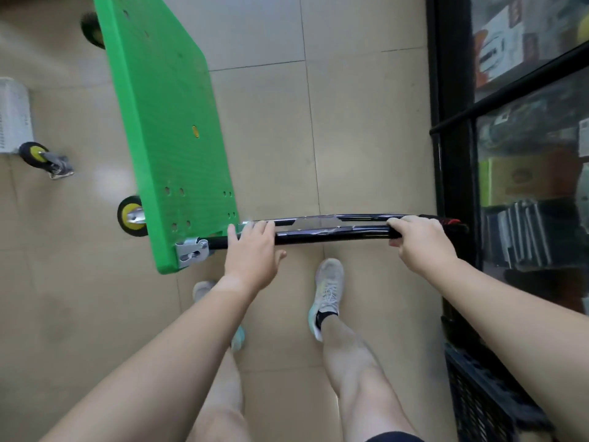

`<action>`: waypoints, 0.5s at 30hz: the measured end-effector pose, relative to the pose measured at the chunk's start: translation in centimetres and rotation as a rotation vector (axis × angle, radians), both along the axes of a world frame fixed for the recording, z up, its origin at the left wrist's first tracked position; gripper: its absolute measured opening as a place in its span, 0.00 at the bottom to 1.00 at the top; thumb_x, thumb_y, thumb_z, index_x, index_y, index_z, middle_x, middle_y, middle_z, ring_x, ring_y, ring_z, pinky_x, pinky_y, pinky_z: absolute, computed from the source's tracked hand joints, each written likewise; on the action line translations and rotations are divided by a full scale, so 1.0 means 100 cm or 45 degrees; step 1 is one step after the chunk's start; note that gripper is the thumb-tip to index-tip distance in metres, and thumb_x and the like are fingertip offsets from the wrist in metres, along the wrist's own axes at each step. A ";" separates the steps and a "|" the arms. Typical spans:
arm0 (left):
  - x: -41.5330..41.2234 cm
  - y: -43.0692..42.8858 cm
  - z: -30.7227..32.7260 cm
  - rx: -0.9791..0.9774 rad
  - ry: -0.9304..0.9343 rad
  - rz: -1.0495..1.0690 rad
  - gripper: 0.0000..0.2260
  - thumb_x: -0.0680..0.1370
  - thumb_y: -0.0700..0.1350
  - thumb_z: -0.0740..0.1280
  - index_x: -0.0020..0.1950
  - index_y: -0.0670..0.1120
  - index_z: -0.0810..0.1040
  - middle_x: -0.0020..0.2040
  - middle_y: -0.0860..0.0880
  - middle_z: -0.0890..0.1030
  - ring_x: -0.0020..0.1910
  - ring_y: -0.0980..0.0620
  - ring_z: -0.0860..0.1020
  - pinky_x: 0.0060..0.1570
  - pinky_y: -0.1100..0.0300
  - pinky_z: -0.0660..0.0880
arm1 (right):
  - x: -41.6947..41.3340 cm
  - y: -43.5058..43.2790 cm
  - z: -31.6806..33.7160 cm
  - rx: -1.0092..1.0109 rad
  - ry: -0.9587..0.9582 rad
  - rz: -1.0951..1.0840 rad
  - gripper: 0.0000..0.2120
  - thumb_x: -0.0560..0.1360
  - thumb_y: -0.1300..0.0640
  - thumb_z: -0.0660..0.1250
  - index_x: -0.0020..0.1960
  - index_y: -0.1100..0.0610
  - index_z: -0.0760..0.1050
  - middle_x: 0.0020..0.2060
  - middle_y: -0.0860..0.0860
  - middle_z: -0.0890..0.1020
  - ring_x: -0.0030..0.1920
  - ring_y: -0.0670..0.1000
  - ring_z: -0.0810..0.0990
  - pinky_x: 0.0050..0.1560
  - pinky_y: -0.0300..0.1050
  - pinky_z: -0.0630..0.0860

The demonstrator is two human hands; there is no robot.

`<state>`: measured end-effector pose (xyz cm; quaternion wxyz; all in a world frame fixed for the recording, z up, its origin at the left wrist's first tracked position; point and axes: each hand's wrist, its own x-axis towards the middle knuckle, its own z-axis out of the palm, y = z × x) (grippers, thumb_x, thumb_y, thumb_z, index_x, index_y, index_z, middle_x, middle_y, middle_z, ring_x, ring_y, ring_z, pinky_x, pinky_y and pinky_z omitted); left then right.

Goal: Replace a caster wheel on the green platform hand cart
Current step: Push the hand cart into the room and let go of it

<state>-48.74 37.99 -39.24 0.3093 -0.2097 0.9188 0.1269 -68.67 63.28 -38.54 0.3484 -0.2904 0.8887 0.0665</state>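
Green platform hand cart (169,129) is being held tipped up on its edge, the deck running from 12 o'clock down to the centre of view. Its black handle (331,232) is being kept folded out toward 3 o'clock from the hinge bracket (191,252).

Left hand (251,253) is being rested on the handle near the bracket. Its fingers (255,226) are lying fairly straight and close together across the bars, with the thumb set apart.

Right hand (420,242) is being wrapped round the far end of the handle, fingers curled round the tube.

A loose caster wheel (44,159) is lying on the tiled floor (350,122) at 9 o'clock, well apart from the cart and just beside a white basket (12,116). A mounted wheel (132,216) is showing under the deck at 8 o'clock.

A dark glass-fronted cabinet (452,154) is standing at 3 o'clock.
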 end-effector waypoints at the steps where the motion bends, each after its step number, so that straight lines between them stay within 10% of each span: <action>1: 0.005 -0.003 -0.007 0.021 -0.023 -0.016 0.23 0.82 0.57 0.63 0.72 0.46 0.68 0.68 0.48 0.75 0.69 0.45 0.71 0.73 0.38 0.60 | -0.003 0.005 -0.004 0.018 -0.003 0.006 0.13 0.78 0.54 0.67 0.62 0.52 0.77 0.54 0.52 0.82 0.56 0.58 0.78 0.59 0.53 0.70; 6: -0.007 -0.017 -0.029 0.098 0.018 -0.070 0.12 0.84 0.54 0.61 0.60 0.48 0.74 0.55 0.48 0.79 0.55 0.42 0.77 0.51 0.50 0.67 | -0.010 0.007 -0.019 0.150 -0.011 0.047 0.09 0.80 0.59 0.61 0.59 0.53 0.73 0.53 0.52 0.80 0.55 0.57 0.76 0.62 0.53 0.68; 15: -0.018 -0.006 -0.034 0.151 0.028 -0.048 0.13 0.84 0.56 0.62 0.64 0.51 0.76 0.59 0.49 0.80 0.60 0.44 0.77 0.56 0.50 0.69 | -0.012 0.009 -0.027 0.277 -0.018 0.003 0.09 0.80 0.59 0.61 0.60 0.54 0.73 0.54 0.53 0.80 0.52 0.57 0.76 0.54 0.48 0.69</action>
